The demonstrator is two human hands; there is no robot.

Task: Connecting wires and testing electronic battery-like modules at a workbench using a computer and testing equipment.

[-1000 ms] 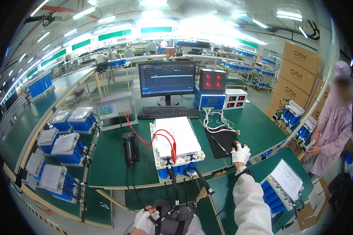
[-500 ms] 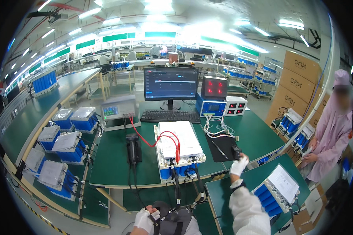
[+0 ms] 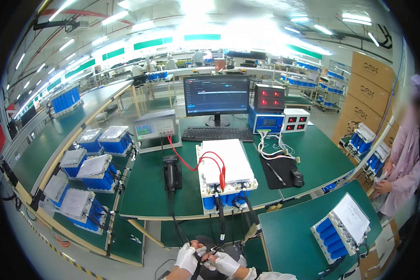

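Note:
At the lower middle, my left hand [image 3: 186, 259], in a white glove with bare fingertips, is closed on a black cable [image 3: 199, 269]. Close beside it, my gloved right hand [image 3: 226, 264] pinches at the same dark cable; its exact end is too small to make out. Just beyond them on the bench stands a battery pack [image 3: 213, 202] of blue cells, with white sheets [image 3: 226, 161] on top. Red clip leads [image 3: 222, 179] are attached at its front edge, and thick black cables [image 3: 221, 217] hang down from there toward my hands.
A barcode scanner [image 3: 171, 173], keyboard [image 3: 217, 135], monitor [image 3: 216, 95], tester [image 3: 155, 130] and mouse [image 3: 297, 178] are on the bench. Another pack [image 3: 330, 239] sits on the right-hand table. Several packs [image 3: 96, 172] fill the left shelf. A person in pink [image 3: 402, 154] stands at right.
My right hand has left the mouse and come back to the lower middle beside my left hand. The view has shifted, so the bench appears farther right.

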